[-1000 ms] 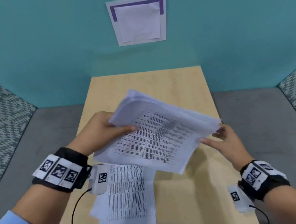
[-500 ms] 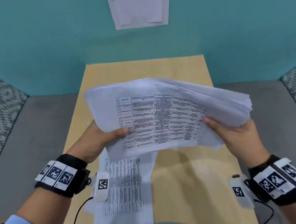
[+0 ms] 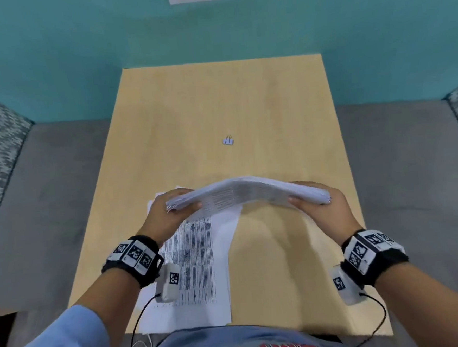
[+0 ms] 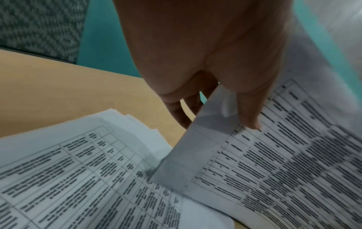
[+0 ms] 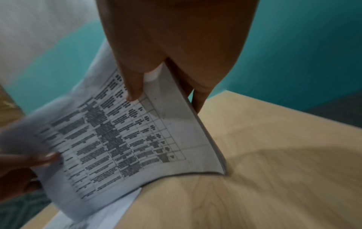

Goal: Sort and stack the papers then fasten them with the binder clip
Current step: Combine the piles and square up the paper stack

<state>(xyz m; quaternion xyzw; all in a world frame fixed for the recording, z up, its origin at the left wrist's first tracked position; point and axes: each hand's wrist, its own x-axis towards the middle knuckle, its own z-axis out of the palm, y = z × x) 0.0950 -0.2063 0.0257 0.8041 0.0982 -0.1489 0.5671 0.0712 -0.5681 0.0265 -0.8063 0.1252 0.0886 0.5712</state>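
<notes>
Both hands were apart, each clamped on one end of the paper stack (image 3: pixel 247 192): the left hand (image 3: pixel 168 215) pinched the 9 o'clock end, thumb on the printed face, and the right hand (image 3: pixel 325 207) pinched the 3 o'clock end likewise. Held above the table (image 3: pixel 285 109), the stack bowed upward at its middle. Sheets at the left end were fanned and uneven, so squaring was judged unfinished; a loosened pinch could have let inner pages slide out. Loose sheets (image 3: pixel 199 270) lay on the table at 6 o'clock, beneath the left wrist, and risked being left out of the bundle. At 12 o'clock, well apart from the hands, stood the binder clip (image 3: pixel 228 141), untouched; clipping a misaligned edge would have missed short pages.
</notes>
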